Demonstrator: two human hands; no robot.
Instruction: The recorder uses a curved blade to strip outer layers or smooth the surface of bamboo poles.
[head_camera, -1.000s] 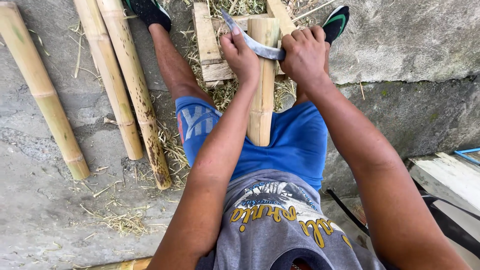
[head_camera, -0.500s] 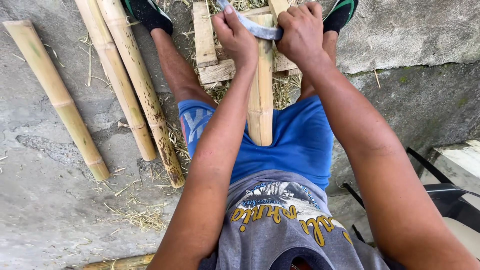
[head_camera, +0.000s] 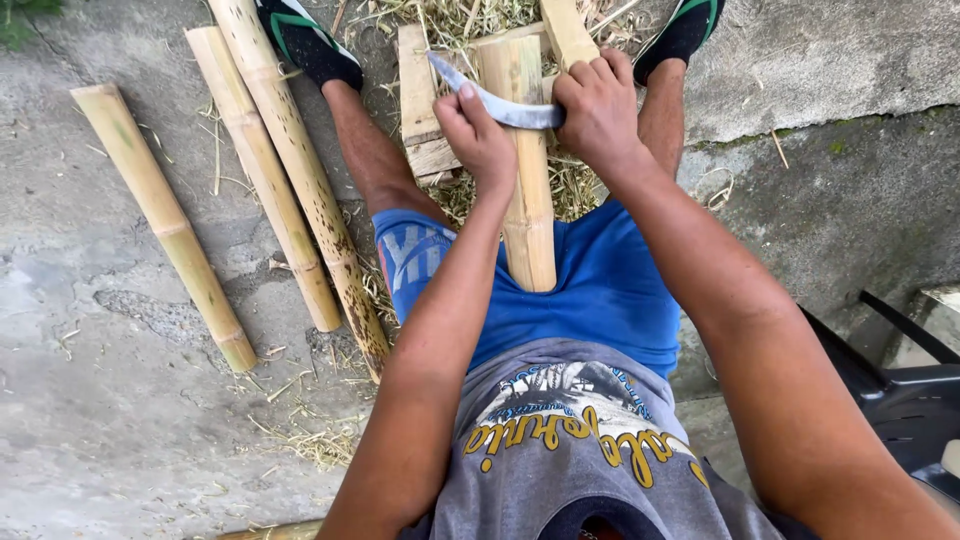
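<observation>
Between the knees, stiff bamboo piece (head_camera: 527, 190) stands braced; both hands, left hand (head_camera: 480, 140) and right hand (head_camera: 597, 110), fingers clenched, grip curved blade (head_camera: 500, 100) safely at its ends.

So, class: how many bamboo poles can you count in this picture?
4. Three lie on the concrete at the left: the outer pole, the middle pole and the speckled pole. The fourth pole is between the person's legs. More may lie out of frame.

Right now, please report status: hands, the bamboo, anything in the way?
Left hand and right hand grip curved blade across bamboo piece. Bamboo leans between knees. Nothing blocks.
</observation>
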